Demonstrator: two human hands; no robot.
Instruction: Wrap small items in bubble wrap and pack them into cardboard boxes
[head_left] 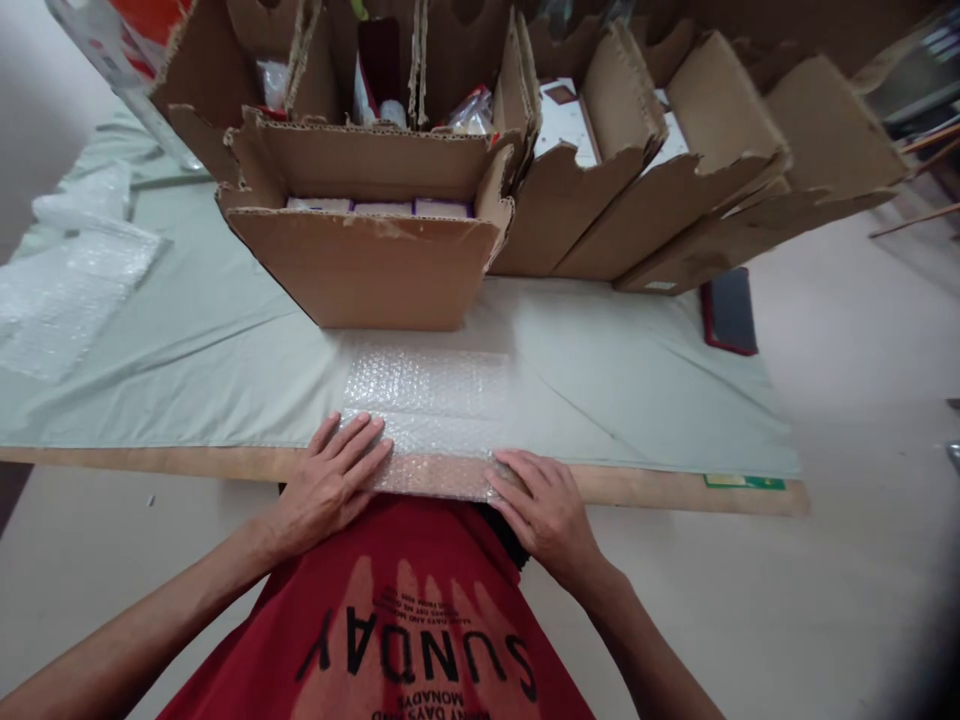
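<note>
A flat piece of bubble wrap (427, 400) lies at the table's front edge, its near end over the bare wooden strip. My left hand (337, 475) rests on its left side, fingers spread out flat. At its right edge is my right hand (540, 500), with fingers stretched out and slightly bent, the tips touching the wrap. Neither hand has anything gripped. Just beyond the wrap stands a cardboard box (375, 265) with white and purple packs (382, 208) inside.
Several open cardboard boxes (585, 205) stand in a row behind, holding packaged items. More bubble wrap (75, 280) lies at the left on the green cloth (600, 370). A dark red-edged object (730, 312) is at the right edge.
</note>
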